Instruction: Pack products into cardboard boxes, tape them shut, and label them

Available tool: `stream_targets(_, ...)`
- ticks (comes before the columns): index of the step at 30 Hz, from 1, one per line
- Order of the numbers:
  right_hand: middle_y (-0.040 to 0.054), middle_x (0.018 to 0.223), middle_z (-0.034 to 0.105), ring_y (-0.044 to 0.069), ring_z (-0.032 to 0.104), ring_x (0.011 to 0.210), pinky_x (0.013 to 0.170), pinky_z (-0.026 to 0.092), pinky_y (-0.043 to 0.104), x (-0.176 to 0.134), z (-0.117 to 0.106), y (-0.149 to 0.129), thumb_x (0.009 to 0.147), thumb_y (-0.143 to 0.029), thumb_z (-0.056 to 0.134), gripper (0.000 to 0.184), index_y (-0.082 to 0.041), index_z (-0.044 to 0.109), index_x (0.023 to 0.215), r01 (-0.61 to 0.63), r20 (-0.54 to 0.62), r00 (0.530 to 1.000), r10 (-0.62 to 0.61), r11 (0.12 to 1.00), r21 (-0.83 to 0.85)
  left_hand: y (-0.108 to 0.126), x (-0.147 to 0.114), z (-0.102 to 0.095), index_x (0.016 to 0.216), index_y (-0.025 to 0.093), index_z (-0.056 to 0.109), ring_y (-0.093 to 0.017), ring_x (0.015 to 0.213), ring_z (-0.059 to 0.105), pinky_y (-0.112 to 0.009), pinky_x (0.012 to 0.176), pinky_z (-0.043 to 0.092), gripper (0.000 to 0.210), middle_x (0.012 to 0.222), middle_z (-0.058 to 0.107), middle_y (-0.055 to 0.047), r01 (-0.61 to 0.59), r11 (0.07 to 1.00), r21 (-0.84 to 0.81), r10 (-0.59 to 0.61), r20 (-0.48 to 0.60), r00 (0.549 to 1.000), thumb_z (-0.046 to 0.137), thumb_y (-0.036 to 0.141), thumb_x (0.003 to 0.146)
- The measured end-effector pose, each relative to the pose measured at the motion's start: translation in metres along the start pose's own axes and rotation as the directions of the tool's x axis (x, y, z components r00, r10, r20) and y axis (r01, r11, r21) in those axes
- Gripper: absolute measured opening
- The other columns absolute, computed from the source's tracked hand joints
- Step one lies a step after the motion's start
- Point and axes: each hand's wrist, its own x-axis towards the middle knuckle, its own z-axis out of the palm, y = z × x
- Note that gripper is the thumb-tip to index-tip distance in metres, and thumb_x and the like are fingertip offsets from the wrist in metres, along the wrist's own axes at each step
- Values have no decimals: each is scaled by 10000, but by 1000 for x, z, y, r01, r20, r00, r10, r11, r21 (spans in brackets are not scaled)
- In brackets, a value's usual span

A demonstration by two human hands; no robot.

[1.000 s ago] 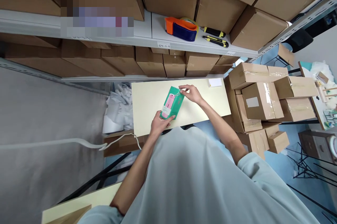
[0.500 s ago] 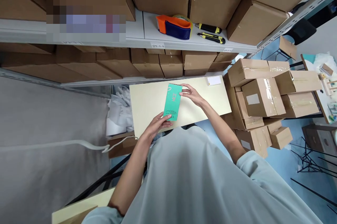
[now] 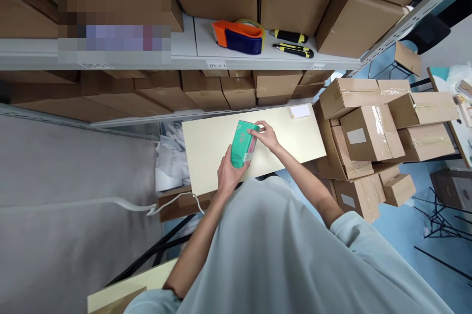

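Note:
A small green box (image 3: pixel 241 144) with pink lettering and a pinkish side is held above the cream table (image 3: pixel 206 156). My left hand (image 3: pixel 229 172) wraps around its lower end, closed on it. At the upper right corner, my right hand (image 3: pixel 266 134) pinches the same box between thumb and fingers. The box is tilted, so its front and right side both show. Its back is hidden from me.
A small white box (image 3: pixel 300 111) lies at the table's far right corner. On the shelf ahead sit an orange and blue tape dispenser (image 3: pixel 239 38) and two yellow-black utility knives (image 3: pixel 293 43). Cardboard boxes (image 3: pixel 372 132) are stacked at right; crumpled white paper (image 3: pixel 172 156) is at left.
The green box has turned so its pinkish right side shows. My left hand has shifted from its bottom edge to wrap its lower left, and my right hand stays at the upper right.

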Motion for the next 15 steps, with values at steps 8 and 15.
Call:
stream_targets(8,90,1288,745,266,693,1285,1010,628,428,1,-27,-19,745,-568,1004,832,-334,643,1457,-19,264,965,-11,994,112,0,-4,-17,1759,304,403,-285,1203,795,-465,1043,682,1136,1374,799,-105,311,782,-541,-137,337,932,950,478,778)
stream_targets(15,9,1042,766,221,742,1027,881,647,344,5,-15,-10,789,-560,914,639,-295,694,1327,25,257,964,-62,989,145,0,-2,-17,1661,325,528,-339,1389,703,-499,1099,645,1030,1508,721,-131,290,816,-501,-102,368,924,956,543,750)
